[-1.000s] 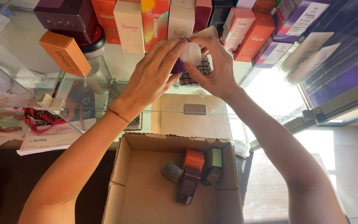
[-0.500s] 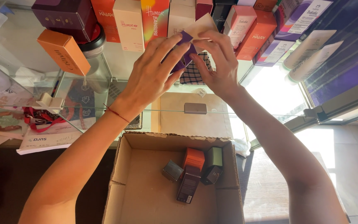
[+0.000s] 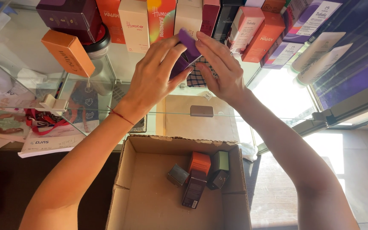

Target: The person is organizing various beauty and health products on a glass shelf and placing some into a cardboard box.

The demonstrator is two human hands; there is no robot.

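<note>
Head cam looks down on both hands raised over a glass shelf (image 3: 39, 108), w/ an open cardboard box (image 3: 150, 204) below them, nearer the person. The left hand (image 3: 154, 81) and right hand (image 3: 220, 70) are brought close together, both pinching a small purple box (image 3: 188, 42) between fingertips. Left fingers wrap its near-left side, right fingers press on its right edge and top.

What's changed: a sec ago the item between the hands showed a pale, whitish face and sat lower, in front of the checkered carton (image 3: 197, 76). Half a sec ago it was turned so a purple face showed. Now it's lifted further, tilted, its purple top level w/ the bottom of the row of upright cartons (image 3: 135, 23) at the far side. Both hands have moved up and a bit left with it. So the piece is being rotated and raised toward that row, not toward the cardboard box, I'd judge.

Cardboard box contents look the same across all three: an orange box (image 3: 199, 162), a green box (image 3: 221, 161), a grey box (image 3: 178, 174) and dark ones clustered far-right inside. An orange carton (image 3: 68, 52) lies tilted on the shelf at left, unmoved.
</note>
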